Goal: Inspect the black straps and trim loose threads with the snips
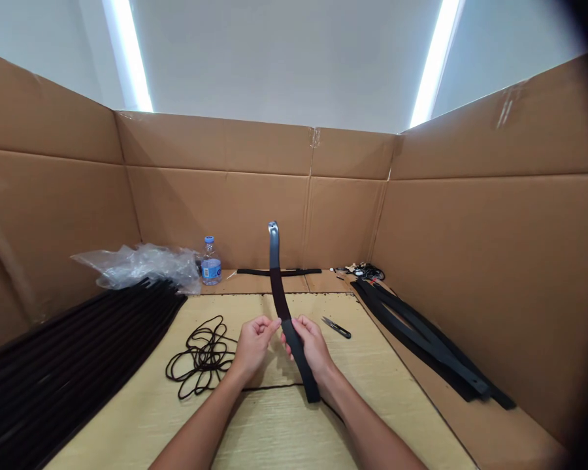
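A long, slightly curved black strip [302, 362] stands upright between my hands, with a bent grey end at the top. A dark brownish-black wrapped-looking section [278, 290] covers its middle. My right hand [313, 343] grips the strip just below that section. Close against the strip's left edge, my left hand [255, 343] is closed in a pinch; what lies between its fingertips is too small to make out. A loose heap of thin black cord [203, 356] lies left of my left hand, and one length runs behind the strip toward my right forearm.
Small snips [336, 327] lie right of my hands. Many dark strands [78, 365] cover the left side, below a clear plastic bag [147, 264] and a water bottle [210, 264]. More black strips [431, 346] lie at right. Cardboard walls [225, 202] enclose the table.
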A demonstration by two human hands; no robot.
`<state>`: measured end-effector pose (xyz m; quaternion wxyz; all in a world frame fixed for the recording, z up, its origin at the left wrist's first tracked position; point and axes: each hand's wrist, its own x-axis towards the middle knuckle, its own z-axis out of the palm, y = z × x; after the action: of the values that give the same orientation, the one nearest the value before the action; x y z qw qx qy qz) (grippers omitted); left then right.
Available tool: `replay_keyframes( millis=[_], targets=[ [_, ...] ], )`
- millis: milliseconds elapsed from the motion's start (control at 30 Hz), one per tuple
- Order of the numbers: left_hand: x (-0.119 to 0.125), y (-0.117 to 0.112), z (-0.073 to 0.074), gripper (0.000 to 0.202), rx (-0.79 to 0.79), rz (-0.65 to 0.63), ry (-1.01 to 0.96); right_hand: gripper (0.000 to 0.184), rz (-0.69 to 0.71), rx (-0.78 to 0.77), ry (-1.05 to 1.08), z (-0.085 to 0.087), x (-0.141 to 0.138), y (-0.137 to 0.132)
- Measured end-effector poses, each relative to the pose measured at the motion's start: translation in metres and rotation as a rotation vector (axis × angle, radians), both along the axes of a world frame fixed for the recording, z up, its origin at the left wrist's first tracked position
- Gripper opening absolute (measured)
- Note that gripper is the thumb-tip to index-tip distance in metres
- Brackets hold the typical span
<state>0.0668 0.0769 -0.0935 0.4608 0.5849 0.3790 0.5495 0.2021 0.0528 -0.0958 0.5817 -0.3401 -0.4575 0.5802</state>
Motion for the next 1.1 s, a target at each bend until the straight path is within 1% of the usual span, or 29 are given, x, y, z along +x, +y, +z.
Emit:
replay_keyframes(
  millis=[67,133,233,300,367,400,467,567,633,700,767,800,867,933,1100],
  targets=[
    [-0.002,0.002,0.000,0.049,-0.030,0.011,-0.029,0.041,0.053,0.038,0.060,-0.001,0.000,0.002],
    [-0.005,0.003,0.000,0.048,-0.090,-0.038,-0.082,0.038,0.060,0.061,0.081,-0.001,0.000,0.002],
    [-0.009,0.003,0.000,0.048,-0.145,-0.120,-0.148,0.042,0.090,0.055,0.051,-0.001,-0.001,0.000],
    [-0.010,0.002,0.001,0.049,-0.154,-0.159,-0.155,0.040,0.140,0.069,0.007,-0.001,-0.001,-0.002],
    [-0.011,0.002,0.001,0.048,-0.147,-0.187,-0.140,0.039,0.152,0.084,0.000,-0.001,0.000,-0.003],
    [-0.011,0.002,0.001,0.047,-0.137,-0.197,-0.124,0.041,0.154,0.078,0.008,-0.001,0.000,-0.004],
    [-0.011,0.001,0.001,0.044,-0.113,-0.207,-0.086,0.044,0.144,0.063,0.028,-0.001,0.000,-0.005],
    [-0.008,-0.001,0.001,0.042,-0.073,-0.193,-0.038,0.040,0.098,0.052,0.036,-0.001,-0.002,-0.004],
    [-0.004,-0.004,0.003,0.042,-0.053,-0.194,-0.025,0.042,0.054,0.007,0.023,-0.002,-0.003,-0.002],
    [0.001,-0.006,0.004,0.041,-0.046,-0.237,-0.034,0.045,0.021,-0.046,0.003,-0.002,-0.003,-0.001],
    [0.004,-0.008,0.004,0.040,-0.043,-0.272,-0.045,0.046,0.004,-0.061,0.016,-0.002,-0.003,-0.001],
    [0.005,-0.008,0.004,0.040,-0.034,-0.264,-0.041,0.046,0.006,-0.053,0.036,-0.002,-0.003,-0.001],
    [0.004,-0.009,0.005,0.040,0.002,-0.208,-0.010,0.044,0.019,-0.027,0.064,-0.003,-0.003,-0.001],
    [0.002,-0.009,0.005,0.040,0.024,-0.162,0.020,0.043,0.021,-0.018,0.043,-0.003,-0.003,-0.002],
    [0.003,-0.012,0.005,0.040,-0.017,-0.205,0.014,0.044,-0.029,-0.059,-0.063,-0.004,-0.002,-0.003]
  ],
)
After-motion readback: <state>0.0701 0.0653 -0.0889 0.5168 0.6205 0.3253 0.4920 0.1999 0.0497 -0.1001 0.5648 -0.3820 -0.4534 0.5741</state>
